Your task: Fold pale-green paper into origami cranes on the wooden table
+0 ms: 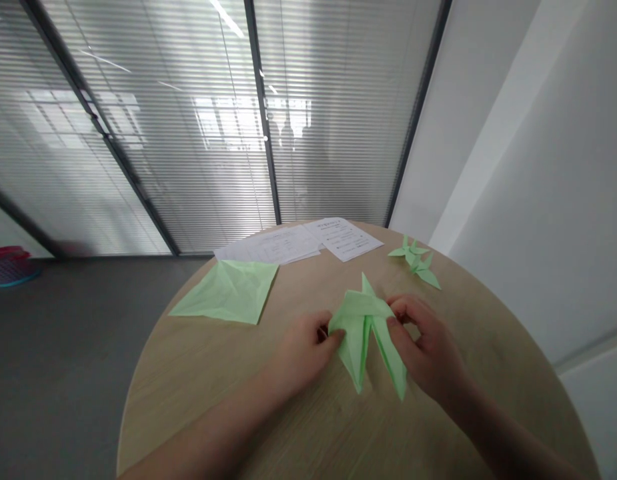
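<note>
Between my hands is a light green origami piece [355, 333], folded from paper, with one point at the top and two long points hanging toward me. My left hand [308, 343] pinches its left edge, thumb on the front face. On the opposite edge, my right hand [425, 340] grips the paper between thumb and fingers. Parts of the fingers behind the paper are hidden. A creased green paper sheet [233, 291] lies to the left of my left hand. Beyond my right hand sit small folded green paper figures [415, 259], with pointed petals or wings.
Printed white sheets [293, 243] lie at the far side of the round wooden table [213, 393]. Behind stands a glass partition with blinds [218, 167]; a white wall [548, 200] rises on the right. A red and blue basket [11, 267] is on the floor at far left.
</note>
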### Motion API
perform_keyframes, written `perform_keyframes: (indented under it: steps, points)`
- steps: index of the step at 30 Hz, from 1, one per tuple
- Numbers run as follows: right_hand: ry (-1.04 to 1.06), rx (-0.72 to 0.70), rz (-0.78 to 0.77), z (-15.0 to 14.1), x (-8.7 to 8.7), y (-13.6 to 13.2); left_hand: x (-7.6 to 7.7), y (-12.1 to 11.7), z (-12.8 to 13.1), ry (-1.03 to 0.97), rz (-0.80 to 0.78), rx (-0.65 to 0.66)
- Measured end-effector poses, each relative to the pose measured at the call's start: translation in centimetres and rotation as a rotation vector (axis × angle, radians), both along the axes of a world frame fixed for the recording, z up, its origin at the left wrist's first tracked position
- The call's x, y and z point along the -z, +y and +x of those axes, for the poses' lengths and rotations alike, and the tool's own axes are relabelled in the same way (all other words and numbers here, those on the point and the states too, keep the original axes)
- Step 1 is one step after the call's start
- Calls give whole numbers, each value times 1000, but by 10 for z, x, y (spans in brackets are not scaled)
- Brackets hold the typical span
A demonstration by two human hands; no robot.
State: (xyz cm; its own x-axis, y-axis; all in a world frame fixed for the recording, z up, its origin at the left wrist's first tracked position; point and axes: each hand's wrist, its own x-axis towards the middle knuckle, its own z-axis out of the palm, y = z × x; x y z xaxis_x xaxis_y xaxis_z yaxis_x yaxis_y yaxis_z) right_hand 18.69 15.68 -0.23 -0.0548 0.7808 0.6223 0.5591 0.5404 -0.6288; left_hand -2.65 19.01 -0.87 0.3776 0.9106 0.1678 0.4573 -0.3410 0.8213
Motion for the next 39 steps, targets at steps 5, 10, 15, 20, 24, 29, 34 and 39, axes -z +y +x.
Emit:
perform_keyframes:
  steps: [5, 10, 15, 20, 24, 29, 34, 39]
  points:
    - [-38, 76, 34, 11, 1, 4, -16, 8, -12, 125, 64, -153]
    - [-87, 110, 88, 16, 1, 5, -31, 9, -20, 162, 120, -197]
    - [-96, 117, 99, 17, 1, 5, -33, 13, -27, 147, 136, -178]
    - [149, 42, -166, 16, 5, 9, -28, 18, -28, -91, -17, -75]
    - [573, -56, -485, 8, 14, 16, -18, 13, -20, -356, -80, 48]
    - [1010, -216, -733, -3, 25, 20, -15, -4, -15, -268, 161, 154]
    - [1193, -534, -698, -4, 30, 19, -16, -7, -11, 10, 460, 111]
    - [1212, -434, -990, -9, 26, 17, -13, 0, -10, 54, 370, 44]
